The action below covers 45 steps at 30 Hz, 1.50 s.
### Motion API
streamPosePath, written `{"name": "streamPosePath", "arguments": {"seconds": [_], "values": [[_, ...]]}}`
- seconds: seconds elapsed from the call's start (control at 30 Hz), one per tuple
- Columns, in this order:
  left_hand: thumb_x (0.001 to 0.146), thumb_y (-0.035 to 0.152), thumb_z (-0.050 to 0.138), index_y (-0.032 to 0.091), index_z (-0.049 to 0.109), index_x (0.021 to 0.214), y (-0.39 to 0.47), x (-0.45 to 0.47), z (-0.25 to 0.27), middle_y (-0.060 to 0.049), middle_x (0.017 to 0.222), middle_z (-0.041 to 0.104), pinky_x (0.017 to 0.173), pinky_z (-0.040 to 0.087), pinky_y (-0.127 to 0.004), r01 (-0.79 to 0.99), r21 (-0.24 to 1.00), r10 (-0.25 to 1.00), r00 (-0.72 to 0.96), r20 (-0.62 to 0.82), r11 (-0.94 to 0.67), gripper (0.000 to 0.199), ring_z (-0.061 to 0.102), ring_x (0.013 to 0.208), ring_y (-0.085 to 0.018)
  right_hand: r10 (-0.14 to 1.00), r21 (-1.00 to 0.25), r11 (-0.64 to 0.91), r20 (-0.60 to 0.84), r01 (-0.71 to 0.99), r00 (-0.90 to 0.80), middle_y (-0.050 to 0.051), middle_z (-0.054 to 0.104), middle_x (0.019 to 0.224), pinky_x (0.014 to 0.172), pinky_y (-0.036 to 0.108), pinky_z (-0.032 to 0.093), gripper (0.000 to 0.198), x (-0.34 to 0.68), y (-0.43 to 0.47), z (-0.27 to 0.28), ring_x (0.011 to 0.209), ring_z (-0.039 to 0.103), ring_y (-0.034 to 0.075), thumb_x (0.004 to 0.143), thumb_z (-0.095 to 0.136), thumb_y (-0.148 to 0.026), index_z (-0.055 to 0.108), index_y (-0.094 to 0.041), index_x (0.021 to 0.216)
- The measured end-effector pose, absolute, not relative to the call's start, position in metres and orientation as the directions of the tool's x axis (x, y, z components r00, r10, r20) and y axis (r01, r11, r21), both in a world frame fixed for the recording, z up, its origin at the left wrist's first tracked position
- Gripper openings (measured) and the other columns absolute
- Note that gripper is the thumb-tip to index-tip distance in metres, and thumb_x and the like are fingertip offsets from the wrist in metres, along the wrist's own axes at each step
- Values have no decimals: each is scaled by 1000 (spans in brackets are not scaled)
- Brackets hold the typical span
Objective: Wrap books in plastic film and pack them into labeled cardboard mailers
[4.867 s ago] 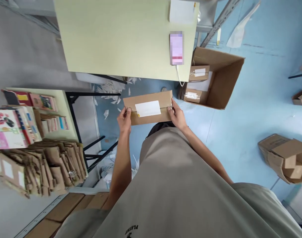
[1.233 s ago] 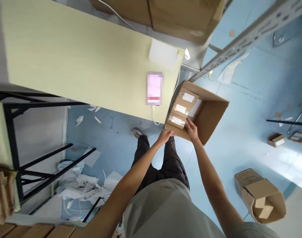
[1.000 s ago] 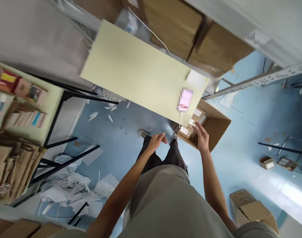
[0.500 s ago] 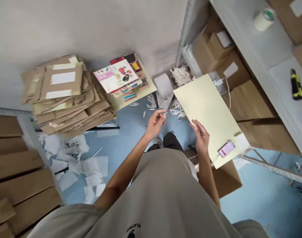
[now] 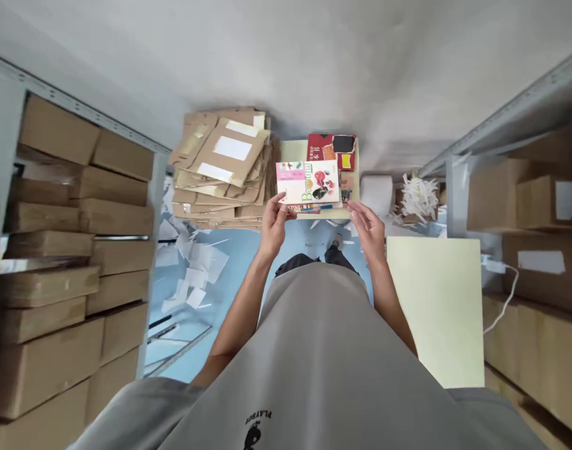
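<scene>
A white book [image 5: 308, 182] with a pink panel and red fruit pictures lies on top of a small pile at the front of a pale table. My left hand [image 5: 274, 226] is at its lower left corner, fingers apart; whether they touch it I cannot tell. My right hand [image 5: 369, 230] hovers by the pile's lower right, fingers spread and holding nothing. Behind the white book lies a red book [image 5: 317, 145] with black and yellow patches. Edges of other colourful books show beneath the white one.
Flattened cardboard [image 5: 234, 149] is stacked left of the books. Right of them stand a white roll [image 5: 377, 192] and a box of shredded paper [image 5: 419, 199]. A pale yellow tabletop [image 5: 436, 312] is at my right. Boxes fill shelves [image 5: 157, 187] on both sides; paper scraps [image 5: 196, 275] litter the floor.
The view has swung left, bringing the book pile to the middle. Both hands have gone from beside the pale tabletop to the front of the books.
</scene>
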<state>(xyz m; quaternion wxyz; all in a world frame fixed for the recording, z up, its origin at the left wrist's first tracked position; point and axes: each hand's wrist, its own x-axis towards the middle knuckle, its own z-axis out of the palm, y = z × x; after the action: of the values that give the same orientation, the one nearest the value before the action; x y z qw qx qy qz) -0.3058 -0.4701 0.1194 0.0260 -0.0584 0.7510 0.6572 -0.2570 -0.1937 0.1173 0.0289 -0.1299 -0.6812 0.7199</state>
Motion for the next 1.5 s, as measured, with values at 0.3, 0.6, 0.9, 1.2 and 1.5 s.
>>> {"name": "streamPosePath", "arguments": {"seconds": [0.3, 0.6, 0.9, 1.2, 1.5], "values": [[102, 43, 77, 25, 67, 146, -490, -359, 92, -16, 148, 76, 116, 68, -47, -252, 945, -296, -937, -184, 210, 49, 81, 127, -29, 114, -978, 91, -178, 189, -977, 16, 86, 146, 126, 53, 66, 75, -369, -188, 80, 140, 81, 36, 99, 77, -90, 86, -27, 138], [90, 36, 93, 19, 74, 131, -499, -407, 49, -13, 122, 81, 103, 68, -45, -404, 815, -316, -904, -288, 415, 48, 78, 104, -28, 239, -824, 399, -331, 403, -913, 15, 90, 125, 106, 50, 70, 58, -392, -191, 38, 104, 83, 32, 90, 90, -68, 85, -23, 128], [81, 50, 98, 20, 79, 121, -525, -421, 49, -11, 112, 87, 76, 63, -37, -503, 820, -201, -863, -463, 272, 53, 79, 87, -26, 258, -762, 434, -405, 480, -877, 12, 91, 111, 98, 48, 69, 60, -398, -198, 38, 93, 82, 31, 84, 92, -77, 89, -25, 113], [86, 56, 100, 21, 76, 124, -531, -420, 44, -15, 125, 89, 82, 68, -39, -522, 824, -146, -853, -501, 219, 57, 85, 98, -30, 311, -742, 394, -448, 543, -838, 13, 89, 113, 96, 48, 71, 78, -391, -207, 48, 95, 82, 31, 81, 88, -88, 88, -22, 123], [91, 43, 103, 23, 68, 129, -525, -422, 47, -15, 133, 82, 99, 71, -49, -432, 826, -64, -896, -440, 363, 55, 83, 105, -31, 388, -757, 328, -438, 566, -811, 19, 90, 130, 108, 55, 71, 88, -379, -215, 51, 108, 85, 35, 81, 84, -95, 91, -19, 124]]}}
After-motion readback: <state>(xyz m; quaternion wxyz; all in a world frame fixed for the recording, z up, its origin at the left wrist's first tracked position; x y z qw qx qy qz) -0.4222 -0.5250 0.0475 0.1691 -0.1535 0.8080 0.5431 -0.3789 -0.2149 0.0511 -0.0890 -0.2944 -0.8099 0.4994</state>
